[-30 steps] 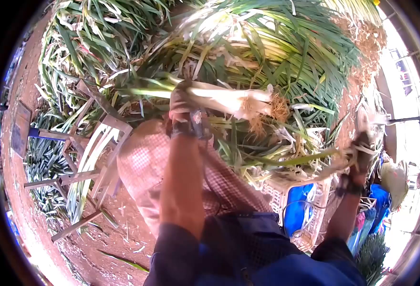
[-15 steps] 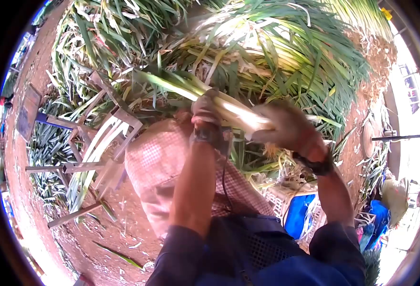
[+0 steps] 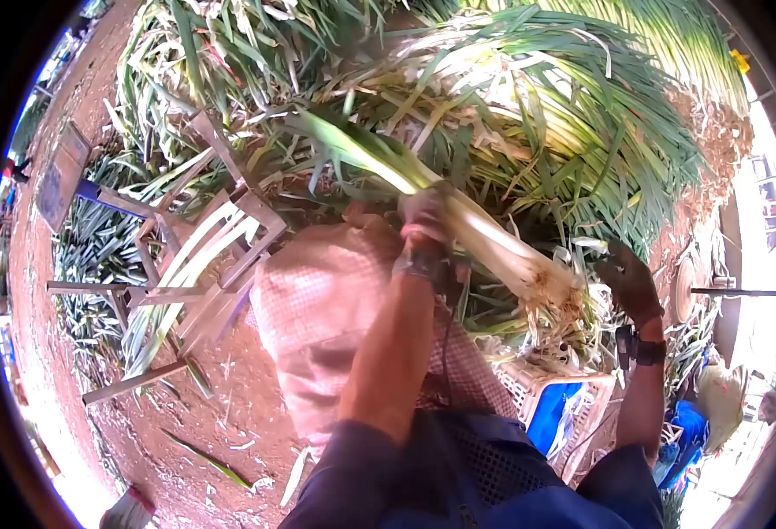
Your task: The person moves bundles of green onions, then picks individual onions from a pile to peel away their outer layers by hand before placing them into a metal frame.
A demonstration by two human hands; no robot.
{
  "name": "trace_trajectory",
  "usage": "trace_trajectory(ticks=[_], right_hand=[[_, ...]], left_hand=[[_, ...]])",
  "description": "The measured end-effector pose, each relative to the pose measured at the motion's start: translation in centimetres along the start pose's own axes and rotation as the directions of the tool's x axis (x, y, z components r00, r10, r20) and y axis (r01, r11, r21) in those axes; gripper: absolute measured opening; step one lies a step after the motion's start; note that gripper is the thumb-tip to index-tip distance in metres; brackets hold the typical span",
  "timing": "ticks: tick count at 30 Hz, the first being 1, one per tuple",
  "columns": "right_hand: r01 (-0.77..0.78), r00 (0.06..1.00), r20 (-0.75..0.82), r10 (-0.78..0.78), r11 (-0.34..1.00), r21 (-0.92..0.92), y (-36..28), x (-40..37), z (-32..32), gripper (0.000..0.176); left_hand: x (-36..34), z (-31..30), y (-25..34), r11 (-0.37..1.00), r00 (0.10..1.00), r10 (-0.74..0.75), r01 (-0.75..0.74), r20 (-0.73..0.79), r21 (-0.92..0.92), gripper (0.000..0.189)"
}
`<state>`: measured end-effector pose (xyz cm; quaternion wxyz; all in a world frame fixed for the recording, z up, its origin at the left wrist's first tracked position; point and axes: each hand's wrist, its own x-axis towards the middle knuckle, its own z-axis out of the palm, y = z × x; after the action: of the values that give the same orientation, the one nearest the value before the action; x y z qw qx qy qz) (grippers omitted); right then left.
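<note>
Leaf heap (image 3: 538,115) — leek (image 3: 485,238) in left hand (image 3: 425,220)

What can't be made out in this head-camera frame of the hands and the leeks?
- Head view: whether the right hand holds anything; only its back shows, dark against the leaf pile.
- Head view: how many stalks the leek bunch has; the left hand wraps them.
- Head view: what the blue thing in the white crate is; too small and distorted.
</note>
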<state>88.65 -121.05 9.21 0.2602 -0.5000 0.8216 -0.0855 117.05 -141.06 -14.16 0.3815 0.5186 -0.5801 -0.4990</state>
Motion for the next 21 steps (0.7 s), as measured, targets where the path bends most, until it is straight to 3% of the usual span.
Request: trace_trajectory(ticks=[1,3,4,5,7,8,9,10,11,12,13,15,17,19,20,21], right_hand=[[0.038,0.996,0.067,-0.061,0.955,0.295,-3.5,0.2,-0.3,0.075],[0.166,0.942,0.258,-0.213,0.967,0.195,-9.7,0.5,0.4,0.084],[0.249,0.896,0.337,-0.289,0.956,0.156,-11.1,1.4,2.1,0.086],[0.332,0.837,0.418,-0.352,0.935,0.123,-12.1,2.3,4.0,0.089],[0.208,0.839,0.509,-0.192,0.978,0.026,-14.2,2.5,6.2,0.089],[0.258,0.838,0.459,-0.295,0.955,0.143,-12.3,3.6,8.2,0.085],[0.265,0.836,0.461,-0.298,0.954,0.137,-12.5,3.3,8.1,0.085],[0.174,0.828,0.472,-0.304,0.938,0.300,-12.7,3.1,8.0,0.083],[0.072,0.819,0.482,-0.311,0.889,0.452,-12.7,2.7,8.0,0.082],[0.044,0.825,0.465,-0.320,0.858,0.512,-12.5,2.3,8.9,0.077],[-0.158,0.815,0.491,-0.306,0.699,0.698,-12.4,1.0,9.1,0.073],[-0.356,0.763,0.560,-0.324,0.512,0.781,-12.9,-0.1,8.9,0.070],[-0.343,0.775,0.561,-0.291,0.553,0.760,-12.6,0.0,9.6,0.070],[-0.324,0.787,0.560,-0.261,0.597,0.734,-12.9,-0.2,9.7,0.069],[-0.371,0.793,0.557,-0.247,0.529,0.763,-13.6,-0.6,9.8,0.069],[-0.414,0.798,0.555,-0.235,0.454,0.789,-14.1,-1.0,9.6,0.069]], left_hand=[[0.2,0.3,0.3,1.000,1.000,0.009,-0.009,-0.003,0.002,0.020],[-1.0,0.3,2.2,0.999,0.994,-0.034,0.034,0.101,0.004,0.022],[-2.3,-0.4,6.6,0.741,0.927,-0.334,0.372,0.174,-0.559,0.022],[-1.8,1.4,3.9,0.742,0.930,-0.328,0.363,0.167,-0.563,0.022],[0.0,5.1,-4.6,0.698,0.952,-0.286,0.284,0.107,-0.657,0.021],[-2.4,0.5,5.2,0.595,0.915,-0.348,0.385,0.205,-0.706,0.025],[-3.0,-0.1,5.5,0.591,0.916,-0.348,0.379,0.199,-0.712,0.025],[-3.1,-0.4,5.7,0.850,0.984,-0.158,0.179,0.083,-0.495,0.022],[-3.1,-0.7,5.8,0.977,0.998,0.062,-0.055,0.032,-0.207,0.023],[-3.0,-0.8,5.7,0.952,0.958,0.281,-0.286,0.056,0.110,0.026],[-2.6,-0.6,5.7,0.952,0.958,0.281,-0.286,0.054,0.111,0.026],[-2.3,0.2,5.2,0.890,0.967,0.243,-0.256,-0.082,-0.376,0.025],[-3.1,0.6,4.9,0.775,0.992,0.072,0.009,0.103,-0.632,0.026],[-3.9,0.5,4.7,0.677,0.968,0.019,0.172,0.251,-0.716,0.028],[-3.8,0.5,4.4,0.712,0.959,0.067,0.147,0.275,-0.687,0.030],[-3.4,0.0,3.9,0.818,0.942,0.189,0.005,0.277,-0.575,0.032]])
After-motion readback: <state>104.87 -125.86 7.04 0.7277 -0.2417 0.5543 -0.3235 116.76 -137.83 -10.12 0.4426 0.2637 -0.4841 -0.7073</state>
